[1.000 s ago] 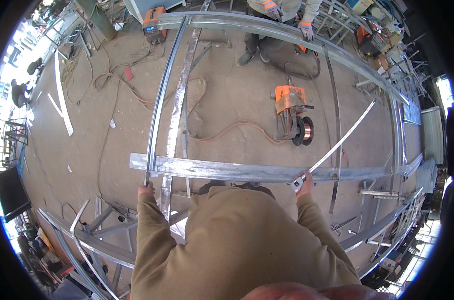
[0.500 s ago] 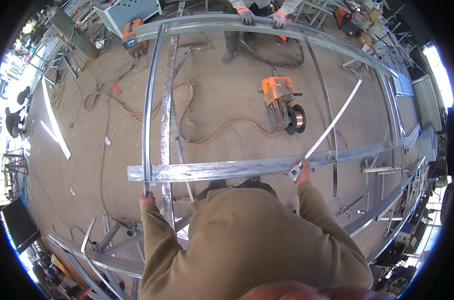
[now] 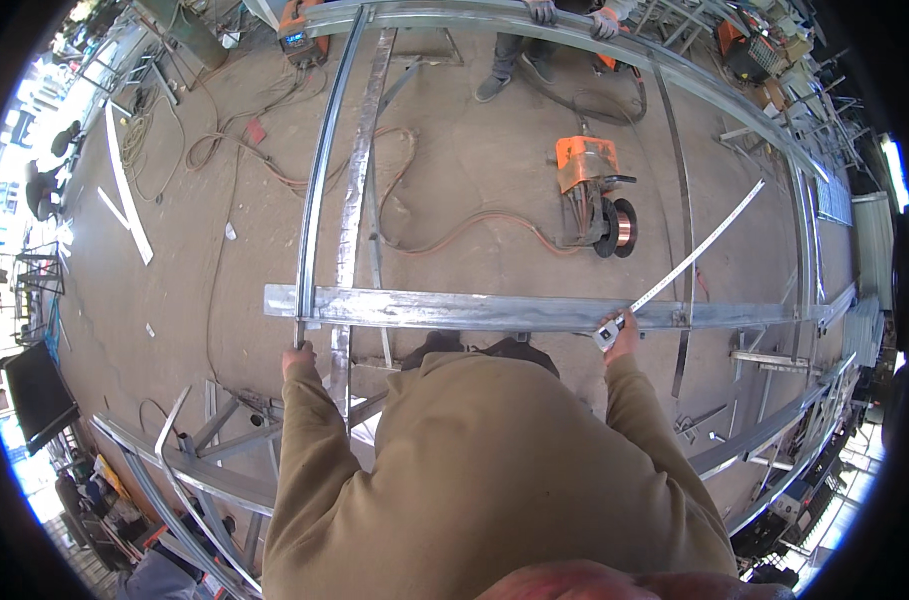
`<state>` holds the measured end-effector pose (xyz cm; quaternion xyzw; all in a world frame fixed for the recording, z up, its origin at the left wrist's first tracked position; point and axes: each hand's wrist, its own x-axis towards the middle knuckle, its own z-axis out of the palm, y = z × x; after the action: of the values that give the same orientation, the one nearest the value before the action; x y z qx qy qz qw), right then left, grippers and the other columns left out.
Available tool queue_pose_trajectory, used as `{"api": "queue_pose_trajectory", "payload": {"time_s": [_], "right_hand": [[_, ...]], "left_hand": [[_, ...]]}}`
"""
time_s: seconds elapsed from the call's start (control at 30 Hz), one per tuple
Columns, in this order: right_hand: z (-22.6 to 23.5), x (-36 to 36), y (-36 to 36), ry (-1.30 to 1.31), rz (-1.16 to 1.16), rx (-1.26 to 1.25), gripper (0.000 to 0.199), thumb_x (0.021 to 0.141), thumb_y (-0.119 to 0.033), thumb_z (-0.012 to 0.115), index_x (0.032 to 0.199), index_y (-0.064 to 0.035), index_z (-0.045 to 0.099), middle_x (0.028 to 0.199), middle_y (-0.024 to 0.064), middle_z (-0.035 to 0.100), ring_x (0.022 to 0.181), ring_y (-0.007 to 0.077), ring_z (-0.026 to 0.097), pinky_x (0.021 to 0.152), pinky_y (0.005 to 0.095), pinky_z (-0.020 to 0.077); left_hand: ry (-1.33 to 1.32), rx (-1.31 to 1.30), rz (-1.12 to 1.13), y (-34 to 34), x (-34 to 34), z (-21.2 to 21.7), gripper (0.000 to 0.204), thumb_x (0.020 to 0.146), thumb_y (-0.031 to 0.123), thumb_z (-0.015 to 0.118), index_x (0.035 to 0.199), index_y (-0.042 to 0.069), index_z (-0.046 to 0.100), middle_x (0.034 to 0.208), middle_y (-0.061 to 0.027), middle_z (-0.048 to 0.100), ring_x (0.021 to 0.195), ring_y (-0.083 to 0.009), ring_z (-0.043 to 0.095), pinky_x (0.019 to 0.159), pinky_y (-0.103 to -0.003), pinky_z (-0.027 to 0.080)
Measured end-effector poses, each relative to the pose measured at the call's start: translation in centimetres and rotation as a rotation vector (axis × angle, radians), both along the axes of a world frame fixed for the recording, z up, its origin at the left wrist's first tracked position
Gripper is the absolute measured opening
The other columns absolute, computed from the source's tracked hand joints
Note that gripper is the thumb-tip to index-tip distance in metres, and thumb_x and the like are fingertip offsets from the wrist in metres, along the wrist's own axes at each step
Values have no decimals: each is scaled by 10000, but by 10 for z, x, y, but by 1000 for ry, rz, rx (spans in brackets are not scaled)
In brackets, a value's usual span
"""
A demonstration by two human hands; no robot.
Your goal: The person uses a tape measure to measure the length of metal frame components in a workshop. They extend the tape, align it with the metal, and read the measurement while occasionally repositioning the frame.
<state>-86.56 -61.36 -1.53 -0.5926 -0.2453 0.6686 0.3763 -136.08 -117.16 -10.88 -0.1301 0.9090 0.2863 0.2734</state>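
My right hand [image 3: 623, 338] is closed around a tape measure [image 3: 605, 336] at the near edge of the horizontal steel beam [image 3: 454, 308]. Its pale blade [image 3: 702, 250] runs out beyond the beam, up to the right. At the beam's left end my left hand [image 3: 297, 358] is closed on the near end of a narrow metal bar [image 3: 299, 334], where a long shiny crosspiece [image 3: 324, 170] meets the beam. The fingers of this hand are partly hidden.
Another person's gloved hands [image 3: 604, 22] rest on the far beam [image 3: 444, 22]. Inside the frame, an orange wire feeder [image 3: 586, 165] with a copper wire spool stands on the floor, trailing a hose [image 3: 474, 218]. Metal stock [image 3: 204, 475] lies at the lower left.
The view has shifted, so the frame and floor items sit higher and further right. Both hands keep their holds, and the tape blade stays extended.
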Motion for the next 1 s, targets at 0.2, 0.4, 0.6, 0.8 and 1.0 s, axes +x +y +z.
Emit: {"api": "queue_pose_trajectory", "payload": {"time_s": [0.2,0.4,0.6,0.8,1.0], "right_hand": [[-6,5,2,79,-9,-28,229,1038,-342,555,939,-137,567,761,53,617,680,223,629,627,386,551],[-9,6,6,74,-7,-37,234,1050,-349,550,956,-136,575,780,56,607,703,227,630,663,410,562],[-7,8,2,58,26,-20,278,1055,-389,553,980,-123,586,840,44,617,749,217,625,698,419,567],[-4,3,3,63,-8,-8,254,1075,-341,499,984,-111,556,802,53,585,712,230,595,674,407,541],[-9,7,6,49,1,-79,219,1022,-343,599,960,-134,573,787,44,601,722,218,610,690,412,559]], "left_hand": [[-9,18,-8,1,3,5,317,904,307,670,1033,24,735,742,-105,732,660,-203,705,595,-377,540],[-31,-89,-72,-2,1,3,379,923,374,650,1085,44,743,806,-115,755,774,-251,739,703,-414,556],[-15,-76,-81,1,5,11,373,933,381,619,1082,60,738,853,-136,764,838,-291,750,749,-433,560],[-40,-158,-82,14,6,29,409,932,420,622,1078,57,740,871,-128,770,864,-298,753,794,-447,560],[-43,-194,-40,0,5,10,396,921,407,683,1039,33,745,844,-133,760,795,-279,741,744,-428,555]]}}
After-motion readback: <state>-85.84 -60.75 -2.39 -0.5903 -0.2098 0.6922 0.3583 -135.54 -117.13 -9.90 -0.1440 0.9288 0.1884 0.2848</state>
